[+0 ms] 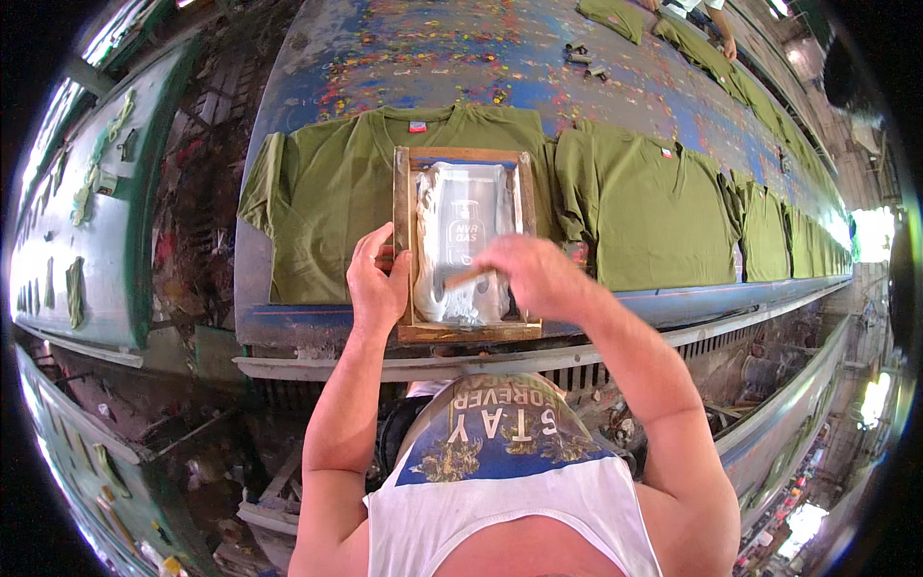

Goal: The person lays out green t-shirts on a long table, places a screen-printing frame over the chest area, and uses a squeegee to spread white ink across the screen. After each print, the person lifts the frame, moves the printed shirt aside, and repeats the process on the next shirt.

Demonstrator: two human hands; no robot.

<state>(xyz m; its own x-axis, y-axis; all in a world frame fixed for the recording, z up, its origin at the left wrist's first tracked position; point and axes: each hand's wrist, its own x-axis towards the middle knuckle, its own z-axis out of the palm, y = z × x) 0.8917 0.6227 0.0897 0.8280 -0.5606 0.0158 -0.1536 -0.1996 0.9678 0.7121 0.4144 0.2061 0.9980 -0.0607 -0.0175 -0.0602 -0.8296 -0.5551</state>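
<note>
A wooden-framed printing screen (471, 333) lies flat on an olive green T-shirt (332, 197) spread on the table in front of me. White ink (437, 300) is smeared along the inner edges of its mesh, and a pale printed design shows in the middle. My left hand (379, 281) is closed on the screen's left rail, thumb on the near side. Over the lower right of the mesh, my right hand (540, 274) grips a squeegee (465, 278) with a brownish edge, tilted and partly hidden by the fingers.
More olive green T-shirts (663, 216) lie in a row to the right along the long, paint-spotted table (423, 48). Small dark objects (586, 60) sit farther back. Another person's hand (730, 48) is at the far right. A green table (115, 231) stands at the left.
</note>
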